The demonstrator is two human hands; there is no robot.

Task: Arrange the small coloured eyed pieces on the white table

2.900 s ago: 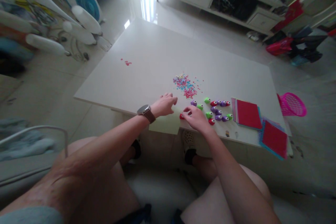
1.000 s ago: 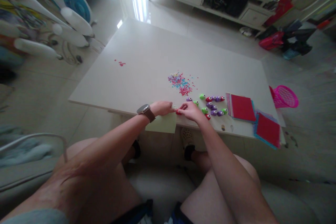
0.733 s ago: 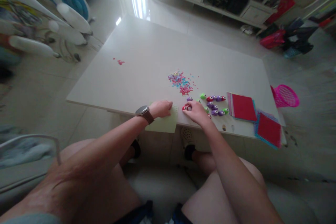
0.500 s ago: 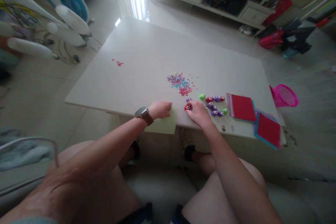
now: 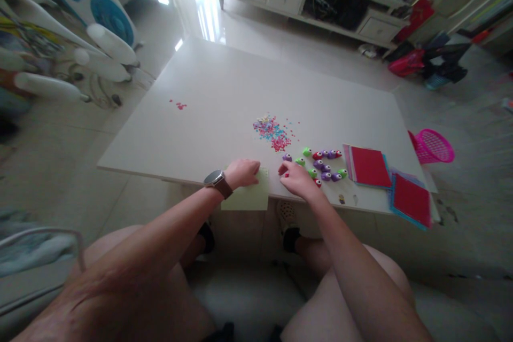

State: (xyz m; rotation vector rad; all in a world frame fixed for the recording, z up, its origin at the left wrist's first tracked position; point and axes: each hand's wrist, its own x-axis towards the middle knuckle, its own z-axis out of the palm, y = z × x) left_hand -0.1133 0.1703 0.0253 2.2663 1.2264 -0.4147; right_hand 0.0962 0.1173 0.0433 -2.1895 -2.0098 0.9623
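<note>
A pale green sheet of paper [image 5: 249, 196] lies partly over the table's near edge. My left hand [image 5: 242, 173], a watch on its wrist, rests on the upper part of that sheet with its fingers curled and pressed together against it. Just right of the paper, my right hand [image 5: 295, 178] has its fingers closed around a small red piece [image 5: 286, 175], mostly hidden by them. Beyond it stand several similar small figures with white eye-like spots, among them a purple one [image 5: 287, 157], a green one [image 5: 306, 151] and a red one [image 5: 317, 155].
A pile of tiny coloured confetti [image 5: 276, 132] lies mid-table, with a few red bits [image 5: 181, 106] farther left. Two stacks of coloured paper squares, a nearer [image 5: 411, 200] and a farther [image 5: 369, 166], sit at the right. A pink basket [image 5: 435, 145] stands beyond the table's right end.
My right hand has drawn slightly towards me with the red piece, whose eye-like spot is now covered. My left hand stays on the paper. The view has shifted slightly.
</note>
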